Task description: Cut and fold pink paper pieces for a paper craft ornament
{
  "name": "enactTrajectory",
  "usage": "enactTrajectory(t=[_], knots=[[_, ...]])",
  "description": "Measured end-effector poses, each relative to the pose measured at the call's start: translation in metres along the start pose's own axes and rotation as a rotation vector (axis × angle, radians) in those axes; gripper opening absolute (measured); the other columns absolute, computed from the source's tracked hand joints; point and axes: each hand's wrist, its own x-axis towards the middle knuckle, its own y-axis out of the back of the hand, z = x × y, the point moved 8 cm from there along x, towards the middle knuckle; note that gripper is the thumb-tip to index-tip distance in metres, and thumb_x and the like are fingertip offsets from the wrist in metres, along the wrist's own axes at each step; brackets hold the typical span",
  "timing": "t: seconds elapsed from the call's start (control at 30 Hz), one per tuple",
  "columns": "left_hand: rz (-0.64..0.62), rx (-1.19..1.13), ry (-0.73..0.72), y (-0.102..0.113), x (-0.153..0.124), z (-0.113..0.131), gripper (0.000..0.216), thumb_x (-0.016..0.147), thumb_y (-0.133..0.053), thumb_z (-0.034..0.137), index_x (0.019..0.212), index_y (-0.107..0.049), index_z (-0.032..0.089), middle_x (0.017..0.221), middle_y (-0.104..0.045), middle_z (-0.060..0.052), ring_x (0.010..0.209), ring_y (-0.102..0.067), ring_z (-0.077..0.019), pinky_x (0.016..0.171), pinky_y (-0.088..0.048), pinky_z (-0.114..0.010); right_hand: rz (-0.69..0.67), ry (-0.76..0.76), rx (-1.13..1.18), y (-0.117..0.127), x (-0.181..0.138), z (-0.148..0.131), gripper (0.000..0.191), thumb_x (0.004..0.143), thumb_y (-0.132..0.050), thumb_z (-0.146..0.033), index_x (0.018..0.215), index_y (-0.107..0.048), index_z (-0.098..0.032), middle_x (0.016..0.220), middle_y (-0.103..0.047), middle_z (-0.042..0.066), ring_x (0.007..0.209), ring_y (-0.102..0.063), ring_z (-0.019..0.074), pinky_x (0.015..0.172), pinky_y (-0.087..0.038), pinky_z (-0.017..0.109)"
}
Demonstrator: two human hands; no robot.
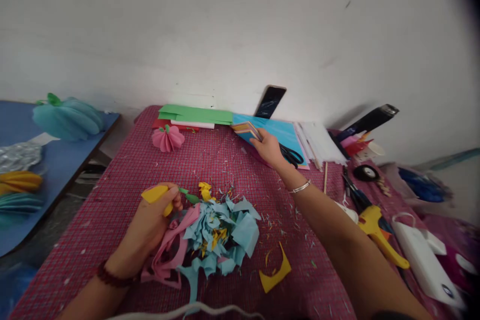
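My left hand (159, 210) is closed around a piece of yellow paper (154, 193), which sticks out on its left side. Green paper (190, 196) lies just right of the fingers. A heap of blue, pink and yellow paper scraps (221, 230) spreads beside that hand. Farther back, my right hand (268, 147) grips a stack of coloured paper (247, 131) by its right end. Black-handled scissors (291, 155) lie close to the right wrist, partly hidden by it, on light blue sheets (288, 132). A curved yellow offcut (275, 270) lies near the front.
A pink paper pumpkin (167, 138) sits near green sheets (195, 114). A phone (270, 101) leans on the wall. To the right are a yellow glue gun (378, 235) and a white power strip (427, 260). A blue paper pumpkin (69, 117) stands on the left table (75, 157).
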Motion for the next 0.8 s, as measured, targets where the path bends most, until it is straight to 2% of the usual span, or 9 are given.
enactTrajectory(t=[0.13,0.23,0.3,0.37,0.43,0.5,0.63,0.73,0.8], knots=[[0.023,-0.045,0.012,0.004,0.0,-0.003,0.017,0.064,-0.08,0.023,0.069,-0.064,0.02,0.064,-0.061,0.001,0.057,-0.055,-0.0113,0.053,-0.051,-0.02,0.03,-0.035,0.093,0.001,0.01,0.011,0.035,0.091,-0.046,-0.031,0.117,-0.058,-0.011,0.097,-0.069,0.008,0.081,-0.062,0.0203,0.077,-0.048,0.033],[0.051,-0.051,0.04,0.007,0.0,-0.006,0.017,0.064,-0.08,0.021,0.073,-0.066,0.019,0.069,-0.067,-0.001,0.06,-0.058,-0.0119,0.055,-0.053,-0.02,0.089,-0.037,0.131,0.006,0.011,0.011,0.05,0.089,-0.047,-0.024,0.136,-0.042,-0.007,0.119,-0.064,0.014,0.099,-0.061,0.0216,0.087,-0.048,0.034],[0.057,-0.05,0.039,0.006,0.0,-0.006,0.018,0.063,-0.08,0.021,0.072,-0.065,0.019,0.073,-0.07,-0.002,0.06,-0.06,-0.0116,0.056,-0.053,-0.019,0.174,0.019,0.074,0.016,0.009,0.002,0.061,0.087,-0.048,-0.017,0.144,-0.029,-0.006,0.137,-0.05,0.02,0.119,-0.052,0.0232,0.096,-0.044,0.036],[0.059,-0.049,0.033,0.005,0.0,-0.004,0.017,0.063,-0.08,0.021,0.069,-0.065,0.018,0.075,-0.071,-0.002,0.061,-0.061,-0.0108,0.057,-0.054,-0.018,0.215,0.116,-0.091,0.023,0.004,-0.015,0.06,0.088,-0.046,-0.012,0.146,-0.031,-0.012,0.152,-0.032,0.02,0.134,-0.037,0.0254,0.104,-0.038,0.039],[0.07,-0.045,0.037,0.004,-0.001,-0.003,0.015,0.063,-0.079,0.021,0.068,-0.066,0.017,0.075,-0.07,-0.001,0.062,-0.061,-0.0106,0.059,-0.055,-0.018,0.168,0.203,-0.293,0.023,0.0,-0.031,0.049,0.092,-0.041,-0.011,0.14,-0.044,-0.021,0.156,-0.027,0.014,0.139,-0.03,0.029,0.106,-0.033,0.045],[0.076,-0.042,0.057,0.004,-0.002,-0.004,0.013,0.064,-0.079,0.021,0.07,-0.068,0.017,0.076,-0.07,-0.001,0.062,-0.062,-0.0105,0.058,-0.055,-0.018,0.097,0.246,-0.437,0.023,-0.002,-0.042,0.04,0.097,-0.037,-0.015,0.131,-0.055,-0.025,0.151,-0.036,0.012,0.133,-0.036,0.0323,0.103,-0.033,0.048],[0.084,-0.072,0.037,0.009,0.001,0.0,0.01,0.065,-0.077,0.015,0.074,-0.07,0.015,0.087,-0.072,-0.003,0.061,-0.062,-0.0093,0.057,-0.055,-0.018,-0.068,0.179,-0.496,0.027,0.005,-0.044,0.035,0.1,-0.034,-0.023,0.112,-0.066,-0.014,0.118,-0.062,0.019,0.11,-0.053,0.0336,0.094,-0.036,0.048],[0.123,-0.108,-0.031,0.02,0.006,0.01,0.01,0.067,-0.075,0.012,0.074,-0.068,0.015,0.079,-0.071,0.0,0.061,-0.062,-0.0094,0.058,-0.055,-0.018,-0.187,0.071,-0.426,0.024,0.011,-0.041,0.036,0.099,-0.033,-0.02,0.105,-0.066,-0.008,0.098,-0.068,0.022,0.096,-0.061,0.033,0.086,-0.04,0.046],[0.16,-0.133,-0.066,0.029,0.009,0.017,0.012,0.068,-0.074,0.011,0.074,-0.066,0.017,0.07,-0.066,0.003,0.06,-0.061,-0.0089,0.059,-0.055,-0.017,-0.243,0.07,-0.353,0.016,0.011,-0.047,0.034,0.097,-0.036,-0.019,0.107,-0.066,-0.007,0.097,-0.07,0.022,0.092,-0.064,0.0323,0.082,-0.043,0.044]])
